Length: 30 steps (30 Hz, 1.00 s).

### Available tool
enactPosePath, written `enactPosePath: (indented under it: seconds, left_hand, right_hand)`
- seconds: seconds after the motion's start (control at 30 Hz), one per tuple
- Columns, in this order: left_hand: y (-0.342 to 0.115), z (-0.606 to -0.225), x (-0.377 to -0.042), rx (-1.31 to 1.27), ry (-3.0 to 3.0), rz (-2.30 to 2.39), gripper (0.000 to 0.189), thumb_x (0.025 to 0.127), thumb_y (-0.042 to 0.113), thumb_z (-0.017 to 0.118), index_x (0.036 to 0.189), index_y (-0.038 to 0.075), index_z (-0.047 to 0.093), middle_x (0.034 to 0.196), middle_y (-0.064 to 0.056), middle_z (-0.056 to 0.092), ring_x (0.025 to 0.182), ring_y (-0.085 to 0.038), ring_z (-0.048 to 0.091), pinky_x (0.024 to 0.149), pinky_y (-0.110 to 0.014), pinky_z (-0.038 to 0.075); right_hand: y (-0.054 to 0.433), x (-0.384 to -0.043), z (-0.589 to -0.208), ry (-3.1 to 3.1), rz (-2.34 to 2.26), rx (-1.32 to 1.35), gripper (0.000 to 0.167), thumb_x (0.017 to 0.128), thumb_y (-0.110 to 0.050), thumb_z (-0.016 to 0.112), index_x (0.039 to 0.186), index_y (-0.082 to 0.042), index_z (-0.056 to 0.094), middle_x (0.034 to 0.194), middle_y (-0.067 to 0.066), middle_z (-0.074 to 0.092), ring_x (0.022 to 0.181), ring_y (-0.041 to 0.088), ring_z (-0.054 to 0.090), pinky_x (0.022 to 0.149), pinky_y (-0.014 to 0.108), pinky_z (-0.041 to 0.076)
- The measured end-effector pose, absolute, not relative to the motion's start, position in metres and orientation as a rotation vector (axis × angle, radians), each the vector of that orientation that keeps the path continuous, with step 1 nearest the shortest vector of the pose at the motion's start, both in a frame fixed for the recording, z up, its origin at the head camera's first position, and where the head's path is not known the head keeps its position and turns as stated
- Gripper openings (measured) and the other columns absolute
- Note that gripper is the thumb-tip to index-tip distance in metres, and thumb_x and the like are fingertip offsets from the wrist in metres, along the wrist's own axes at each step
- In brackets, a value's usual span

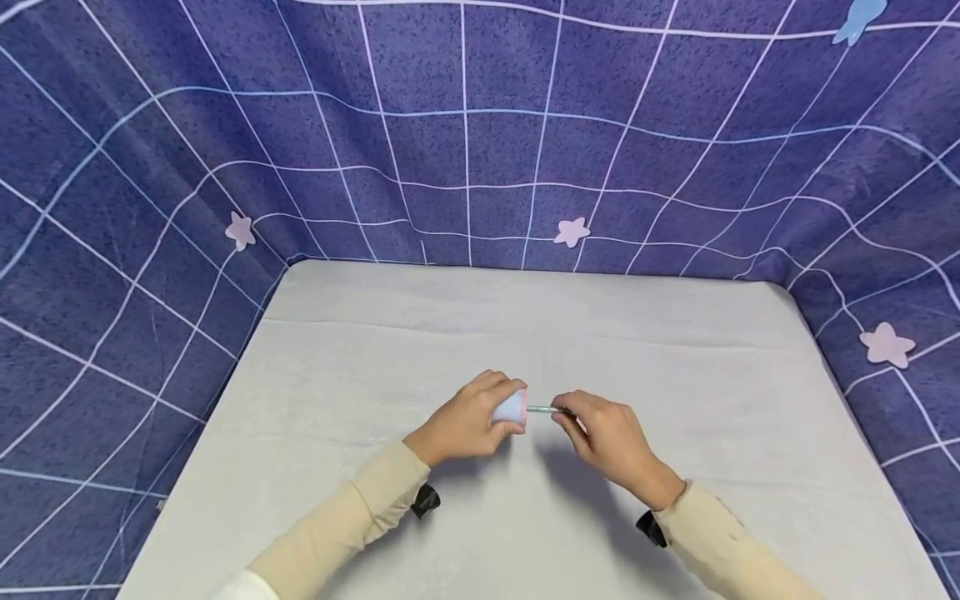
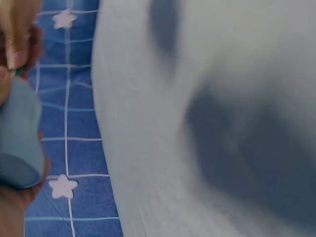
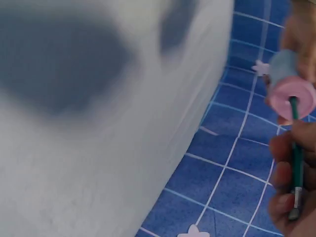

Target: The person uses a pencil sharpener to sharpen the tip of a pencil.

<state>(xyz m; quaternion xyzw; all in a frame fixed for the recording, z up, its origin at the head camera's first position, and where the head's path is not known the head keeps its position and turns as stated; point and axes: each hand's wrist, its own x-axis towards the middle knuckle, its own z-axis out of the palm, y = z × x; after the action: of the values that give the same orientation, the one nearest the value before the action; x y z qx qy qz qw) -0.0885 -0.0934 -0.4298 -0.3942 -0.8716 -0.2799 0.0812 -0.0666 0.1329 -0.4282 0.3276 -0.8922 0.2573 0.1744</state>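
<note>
In the head view, a small light-blue pencil sharpener (image 1: 508, 408) with a pink end lies sideways in my left hand (image 1: 467, 419), gripped between fingers and thumb. A thin green pencil (image 1: 539, 409) enters the hole in the middle of that pink end. My right hand (image 1: 611, 437) pinches the pencil just right of the sharpener. From the right wrist, the pencil (image 3: 297, 165) shows a silver band and a dark grey outer end. In the left wrist view the sharpener's body (image 2: 19, 131) narrows at the waist. The inserted tip is hidden.
Both hands are above a table covered by a pale cloth (image 1: 360, 358). A blue curtain (image 1: 502, 150) with a light grid and pale stars (image 1: 572, 232) encloses its back and sides. Black straps (image 1: 426, 500) show at both wrists.
</note>
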Motion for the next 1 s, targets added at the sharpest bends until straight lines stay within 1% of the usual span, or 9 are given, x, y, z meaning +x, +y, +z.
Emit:
enactPosePath:
  seconds: [0.1,0.2,0.33,0.5,0.63,0.7,0.8,0.93,1.0]
  left_hand:
    - [-0.095,-0.422,-0.094,-1.108,-2.740,-1.059,0.042,0.081,0.024,0.074,0.116,0.002,0.062,0.095,-0.005,0.064,0.080,-0.012,0.055,0.070,-0.025,0.048]
    - [-0.096,-0.416,-0.096,-1.053,-2.828,-1.293,0.036,0.082,0.020,0.074,0.113,0.003,0.065,0.093,-0.003,0.066,0.075,-0.010,0.055,0.066,-0.021,0.047]
    - [-0.093,-0.412,-0.094,-1.084,-2.835,-1.365,0.036,0.082,0.016,0.074,0.115,0.003,0.065,0.096,-0.005,0.067,0.080,-0.012,0.058,0.072,-0.024,0.049]
    - [-0.088,-0.434,-0.082,-1.266,-2.578,-0.898,0.047,0.079,0.023,0.075,0.118,-0.001,0.061,0.104,-0.010,0.065,0.094,-0.018,0.059,0.084,-0.029,0.050]
    - [-0.085,-0.457,-0.070,-1.335,-2.327,-0.543,0.053,0.076,0.028,0.079,0.116,0.000,0.059,0.104,-0.008,0.062,0.094,-0.017,0.057,0.085,-0.026,0.048]
    - [-0.084,-0.461,-0.067,-1.345,-2.273,-0.432,0.054,0.076,0.029,0.079,0.117,0.001,0.058,0.104,-0.006,0.061,0.093,-0.015,0.057,0.085,-0.025,0.048]
    - [-0.085,-0.459,-0.066,-1.343,-2.280,-0.387,0.054,0.077,0.030,0.078,0.117,0.002,0.057,0.104,-0.005,0.061,0.092,-0.015,0.057,0.085,-0.024,0.048]
    - [-0.089,-0.443,-0.073,-1.314,-2.379,-0.449,0.051,0.080,0.028,0.076,0.118,0.000,0.057,0.105,-0.007,0.062,0.095,-0.017,0.057,0.086,-0.026,0.049]
    - [-0.091,-0.434,-0.078,-1.285,-2.462,-0.546,0.050,0.080,0.027,0.075,0.119,0.000,0.058,0.106,-0.009,0.062,0.097,-0.018,0.057,0.086,-0.028,0.050]
  right_hand:
    - [0.132,-0.073,-0.434,-2.289,0.488,0.997,0.017,0.096,-0.018,0.056,0.090,-0.007,0.067,0.073,-0.002,0.061,0.056,0.008,0.050,0.050,0.021,0.040]
    - [0.130,-0.078,-0.436,-2.078,0.335,1.025,0.029,0.102,-0.021,0.044,0.090,-0.005,0.066,0.071,0.000,0.056,0.055,0.012,0.048,0.048,0.023,0.036]
    - [0.129,-0.077,-0.435,-2.024,0.350,1.024,0.030,0.100,-0.024,0.047,0.084,-0.008,0.067,0.063,-0.003,0.048,0.047,0.007,0.038,0.041,0.018,0.028]
    - [0.131,-0.068,-0.421,-2.696,0.967,0.925,0.021,0.092,-0.021,0.061,0.077,-0.013,0.074,0.054,-0.011,0.049,0.044,-0.001,0.031,0.041,0.014,0.025]
    - [0.134,-0.070,-0.413,-3.137,1.682,0.624,0.022,0.089,-0.008,0.059,0.077,0.004,0.073,0.051,-0.010,0.047,0.050,0.006,0.030,0.050,0.020,0.027]
    - [0.137,-0.071,-0.414,-3.170,1.864,0.593,0.024,0.090,-0.006,0.056,0.080,0.011,0.071,0.056,-0.008,0.053,0.055,0.008,0.033,0.055,0.021,0.030]
    - [0.138,-0.068,-0.418,-3.135,1.755,0.668,0.022,0.091,-0.011,0.058,0.083,0.005,0.071,0.061,-0.007,0.054,0.057,0.006,0.036,0.054,0.020,0.032]
    - [0.138,-0.061,-0.426,-2.864,1.326,0.838,0.003,0.087,-0.012,0.067,0.088,-0.010,0.070,0.063,-0.008,0.051,0.051,-0.001,0.036,0.047,0.018,0.033]
    - [0.137,-0.061,-0.430,-2.654,1.071,0.914,0.007,0.084,-0.010,0.070,0.091,-0.011,0.070,0.068,-0.008,0.058,0.052,-0.001,0.041,0.047,0.017,0.037]
